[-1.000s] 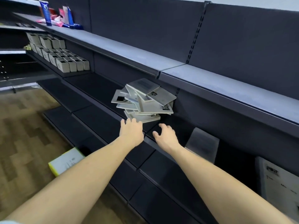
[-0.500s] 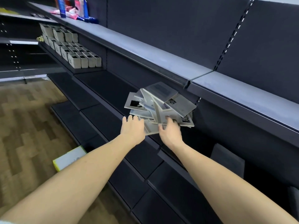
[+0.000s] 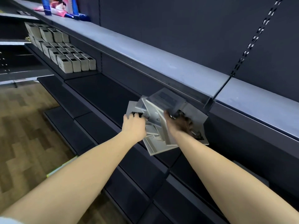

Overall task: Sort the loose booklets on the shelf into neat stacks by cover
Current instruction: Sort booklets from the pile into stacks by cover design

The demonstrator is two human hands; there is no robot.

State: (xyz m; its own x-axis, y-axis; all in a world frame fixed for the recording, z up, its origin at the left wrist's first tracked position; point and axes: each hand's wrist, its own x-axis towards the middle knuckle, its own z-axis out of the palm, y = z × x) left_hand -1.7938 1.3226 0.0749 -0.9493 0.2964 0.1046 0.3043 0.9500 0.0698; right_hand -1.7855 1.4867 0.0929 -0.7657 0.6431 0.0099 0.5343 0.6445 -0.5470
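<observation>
The scene was dim, lit from overhead. Above the hands, the upper shelf (image 3: 145,50) caught a pale sheen, while the recess beneath it sat in deep shadow. The right hand (image 3: 179,125) was shaded dark; the left hand (image 3: 133,126) stayed brighter. Wide-angle distortion bent lines toward the edges. The booklets (image 3: 161,139) between the hands looked soft, smeared.
</observation>
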